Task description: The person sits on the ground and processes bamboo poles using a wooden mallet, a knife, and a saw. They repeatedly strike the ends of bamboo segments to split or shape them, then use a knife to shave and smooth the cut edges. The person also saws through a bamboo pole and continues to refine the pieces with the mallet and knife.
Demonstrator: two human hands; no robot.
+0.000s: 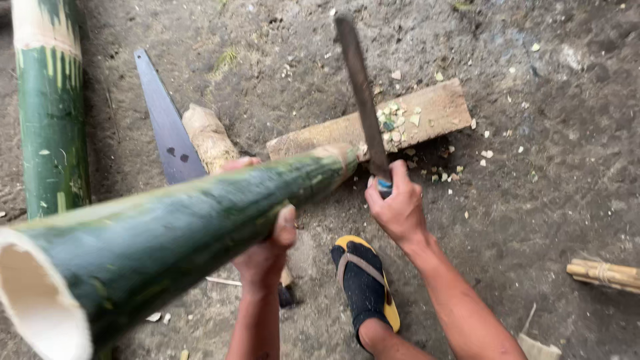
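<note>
My left hand grips a thick green bamboo pole from below, thumb up its side. The pole slants from the hollow near end at lower left to its far end, which rests on a wooden block. My right hand is closed on the handle of a long machete, its blade raised upright just beyond the pole's far end. Pale bamboo chips lie on the block and the ground around it.
A handsaw and a short pale log lie on the dirt behind the pole. Another green bamboo lies at the left. My foot in a black sock and yellow sandal stands below. Bamboo strips lie at right.
</note>
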